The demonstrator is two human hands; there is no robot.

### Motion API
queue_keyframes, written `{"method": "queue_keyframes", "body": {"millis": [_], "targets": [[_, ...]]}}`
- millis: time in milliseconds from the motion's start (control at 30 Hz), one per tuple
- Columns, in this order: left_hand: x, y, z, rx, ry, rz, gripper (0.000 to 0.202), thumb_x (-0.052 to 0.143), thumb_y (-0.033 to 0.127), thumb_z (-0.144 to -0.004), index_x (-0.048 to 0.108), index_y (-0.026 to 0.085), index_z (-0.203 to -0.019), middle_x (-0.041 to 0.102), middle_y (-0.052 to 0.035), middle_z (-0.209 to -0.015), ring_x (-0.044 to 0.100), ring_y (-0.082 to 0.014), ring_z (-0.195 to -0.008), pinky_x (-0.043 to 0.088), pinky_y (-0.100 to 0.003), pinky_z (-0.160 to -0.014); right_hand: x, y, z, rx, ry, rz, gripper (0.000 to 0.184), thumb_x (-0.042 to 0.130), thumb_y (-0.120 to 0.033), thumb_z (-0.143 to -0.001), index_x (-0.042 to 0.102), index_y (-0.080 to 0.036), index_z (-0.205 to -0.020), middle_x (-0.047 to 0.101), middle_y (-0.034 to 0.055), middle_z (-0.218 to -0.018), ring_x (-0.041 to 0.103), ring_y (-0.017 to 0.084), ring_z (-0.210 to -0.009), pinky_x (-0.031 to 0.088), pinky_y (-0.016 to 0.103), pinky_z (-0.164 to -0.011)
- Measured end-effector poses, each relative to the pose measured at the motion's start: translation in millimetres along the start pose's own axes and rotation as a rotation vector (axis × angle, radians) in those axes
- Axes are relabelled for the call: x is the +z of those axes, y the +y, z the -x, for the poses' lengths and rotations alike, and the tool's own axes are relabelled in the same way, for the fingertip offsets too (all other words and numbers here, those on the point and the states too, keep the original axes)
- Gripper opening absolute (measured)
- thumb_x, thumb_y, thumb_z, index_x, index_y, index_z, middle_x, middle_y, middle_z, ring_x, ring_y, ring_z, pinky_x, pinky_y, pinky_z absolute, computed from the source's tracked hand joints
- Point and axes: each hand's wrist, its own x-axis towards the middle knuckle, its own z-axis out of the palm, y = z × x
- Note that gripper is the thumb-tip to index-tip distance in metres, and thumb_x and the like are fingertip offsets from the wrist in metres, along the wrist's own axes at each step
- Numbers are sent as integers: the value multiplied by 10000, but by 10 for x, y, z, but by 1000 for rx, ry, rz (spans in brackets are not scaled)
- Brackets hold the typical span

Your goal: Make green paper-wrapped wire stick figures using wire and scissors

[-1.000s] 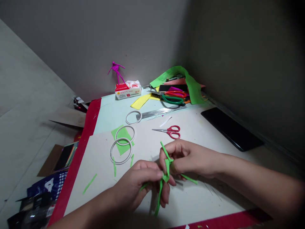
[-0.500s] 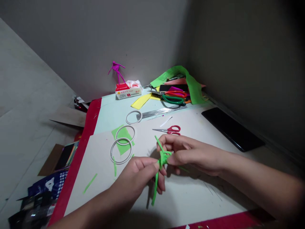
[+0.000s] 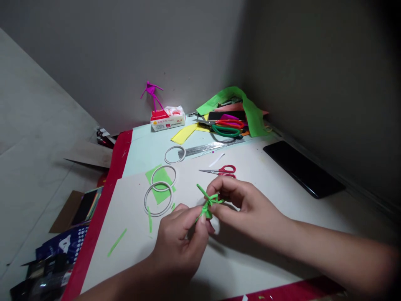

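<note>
Both hands pinch a small knot of green paper-wrapped wire [image 3: 208, 204] above the white board [image 3: 250, 234]. My left hand [image 3: 180, 238] grips its lower end between thumb and fingers. My right hand [image 3: 244, 207] holds its upper side with fingertips, and a short green end sticks out to the upper left. Near my left hand lie silver wire rings [image 3: 158, 198] on a green paper sheet [image 3: 159, 188] and a loose green strip [image 3: 150, 219]. Red-handled scissors [image 3: 224, 169] lie just beyond my right hand.
A black tablet or phone [image 3: 302, 168] lies to the right. Further back are a wire bundle [image 3: 209, 147], a third ring [image 3: 174, 154], a scissors pile [image 3: 225, 125], a tissue pack [image 3: 167, 118] and a magenta wire figure [image 3: 152, 92]. Packaging lies on the floor at left.
My hands have come closer together. The green piece is now a compact knot, and its long strand no longer hangs downward. The strip beneath my right hand is out of view.
</note>
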Motion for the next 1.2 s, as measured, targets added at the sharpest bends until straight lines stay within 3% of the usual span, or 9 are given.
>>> {"method": "queue_keyframes", "body": {"millis": [100, 200, 300, 467, 567, 733, 1000, 1100, 1200], "targets": [[28, -7, 18, 1, 78, 33, 260, 509, 114, -847, 647, 200, -645, 626, 0, -580, 531, -136, -529, 392, -253, -591, -32, 13, 4, -26, -31, 8, 113, 546, -128, -771, 554, -200, -857, 594, -4, -775, 581, 137, -739, 464, 264, -693], [32, -17, 22, -7, 104, 33, 268, 505, 112, -853, 655, 198, -648, 631, -2, -580, 547, -134, -528, 397, -248, -579, -61, 29, 18, -160, 123, 139, 186, 565, -119, -771, 546, -215, -928, 593, 32, -932, 571, 179, -916, 457, 315, -821], [17, -35, 15, 26, 100, -34, 252, 496, 108, -856, 655, 188, -677, 636, -3, -591, 568, -128, -542, 410, -236, -570, -84, 25, 38, -387, 250, 352, 177, 645, -152, -759, 512, -226, -850, 558, 52, -995, 533, 213, -1015, 418, 355, -900], [46, -111, 23, 206, 144, -131, 204, 481, 78, -805, 661, 169, -777, 680, -12, -669, 607, -140, -591, 450, -242, -605, -77, 28, 61, -669, 281, 636, 287, 797, -281, -666, 548, -206, -787, 530, 88, -1044, 517, 249, -1000, 434, 392, -859], [77, -146, 33, 355, 235, -121, 241, 481, 20, -781, 663, 145, -878, 727, -34, -773, 659, -146, -676, 491, -232, -692, -50, 37, 62, -741, 314, 697, 201, 749, -190, -696, 562, -186, -772, 543, 96, -1050, 515, 250, -1004, 432, 414, -862], [43, -105, 33, 337, 188, -96, 246, 515, 1, -794, 666, 127, -941, 744, -51, -850, 687, -135, -745, 502, -201, -740, -28, 25, 56, -728, 315, 660, 121, 603, -50, -748, 583, -168, -758, 556, 98, -1025, 529, 227, -1014, 417, 408, -874], [23, -52, -8, 17, 98, 25, 228, 491, 101, -869, 695, 153, -780, 713, -16, -691, 657, -113, -618, 486, -191, -614, -70, 86, -35, -326, 302, 368, 100, 660, -122, -736, 620, -187, -671, 572, 51, -997, 565, 203, -1018, 387, 376, -919], [16, -63, -6, -51, 105, 31, 264, 475, 125, -885, 710, 161, -772, 720, -19, -690, 665, -121, -621, 489, -197, -609, -107, 105, -59, -326, 314, 336, 110, 652, -141, -750, 583, -194, -683, 584, 35, -957, 561, 204, -1018, 374, 378, -936], [7, -70, 6, 16, 114, 14, 241, 486, 118, -873, 711, 146, -789, 724, -35, -703, 662, -121, -613, 491, -196, -605, -118, 90, -33, -319, 282, 293, 129, 669, -232, -761, 563, -212, -832, 595, 27, -959, 560, 208, -1014, 406, 364, -905]]}}
